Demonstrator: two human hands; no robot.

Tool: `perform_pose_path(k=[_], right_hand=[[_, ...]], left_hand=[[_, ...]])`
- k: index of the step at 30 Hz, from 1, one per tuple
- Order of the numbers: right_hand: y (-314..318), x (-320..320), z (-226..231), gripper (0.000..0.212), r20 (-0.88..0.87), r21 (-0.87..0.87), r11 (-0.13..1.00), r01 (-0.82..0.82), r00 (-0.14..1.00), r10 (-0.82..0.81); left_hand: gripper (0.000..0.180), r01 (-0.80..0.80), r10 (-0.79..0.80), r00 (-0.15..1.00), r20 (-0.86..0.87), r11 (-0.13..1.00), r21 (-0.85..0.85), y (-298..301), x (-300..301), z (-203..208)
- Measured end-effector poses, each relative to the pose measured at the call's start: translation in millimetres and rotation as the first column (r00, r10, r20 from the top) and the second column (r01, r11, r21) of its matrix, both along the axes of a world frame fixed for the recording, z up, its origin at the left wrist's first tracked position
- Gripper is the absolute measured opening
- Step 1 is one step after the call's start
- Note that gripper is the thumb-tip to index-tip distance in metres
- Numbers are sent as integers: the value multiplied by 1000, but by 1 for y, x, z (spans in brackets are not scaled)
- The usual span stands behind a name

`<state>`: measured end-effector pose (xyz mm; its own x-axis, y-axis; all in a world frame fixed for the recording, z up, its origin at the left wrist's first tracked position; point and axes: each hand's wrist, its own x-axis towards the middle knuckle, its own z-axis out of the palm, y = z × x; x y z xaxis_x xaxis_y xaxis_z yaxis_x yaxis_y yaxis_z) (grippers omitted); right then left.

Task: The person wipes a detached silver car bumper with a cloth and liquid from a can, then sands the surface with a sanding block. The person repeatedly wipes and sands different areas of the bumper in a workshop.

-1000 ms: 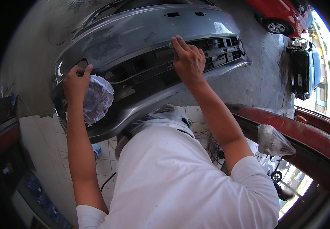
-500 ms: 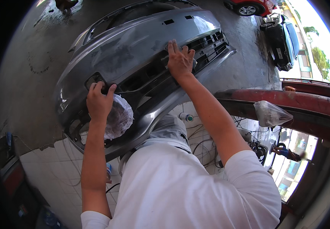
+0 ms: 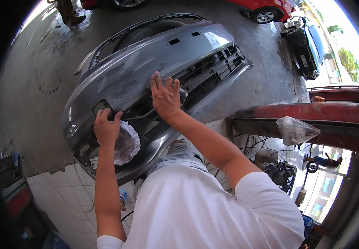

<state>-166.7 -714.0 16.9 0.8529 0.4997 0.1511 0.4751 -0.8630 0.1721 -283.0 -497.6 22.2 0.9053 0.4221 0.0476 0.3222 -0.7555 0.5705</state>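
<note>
At left, the half-curled left hand point(image 3: 108, 129) probably steadied the curved grey plastic bumper point(image 3: 154, 53); the right hand point(image 3: 167, 98) spread flatter; neither's hold was clear.

A red car point(image 3: 277, 6) is noted at upper right, a dark car point(image 3: 307, 58) below it. A clear plastic bag point(image 3: 295, 129) is seen against a red beam point(image 3: 337, 112). White floor tiles point(image 3: 71, 199) observed, lower left.
</note>
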Motion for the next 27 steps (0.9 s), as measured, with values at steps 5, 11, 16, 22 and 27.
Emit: perform_pose_path(k=[5, 11, 16, 22, 27], right_hand=[[-76, 64, 9, 62, -12, -51, 998, 21, 1000, -22], [-7, 22, 0, 59, -23, -109, 991, 77, 997, -79], [-59, 52, 2, 60, 58, -35, 986, -160, 985, 162], [-93, 133, 24, 53, -185, -223, 975, 18, 981, -60], [-115, 133, 26, 54, -323, 150, 989, 4, 945, 45]], left_hand=[[42, 9, -8, 999, 50, 1000, -15, 4, -4, 1], [41, -7, 5, 1000, 30, 999, 44, 2, 3, 3], [41, -13, 13, 999, 35, 1000, -13, 8, -6, -1], [42, -67, 67, 998, 1, 997, -41, -1, 1, 7], [47, -119, 119, 993, 3, 991, -56, -1, -5, 0]])
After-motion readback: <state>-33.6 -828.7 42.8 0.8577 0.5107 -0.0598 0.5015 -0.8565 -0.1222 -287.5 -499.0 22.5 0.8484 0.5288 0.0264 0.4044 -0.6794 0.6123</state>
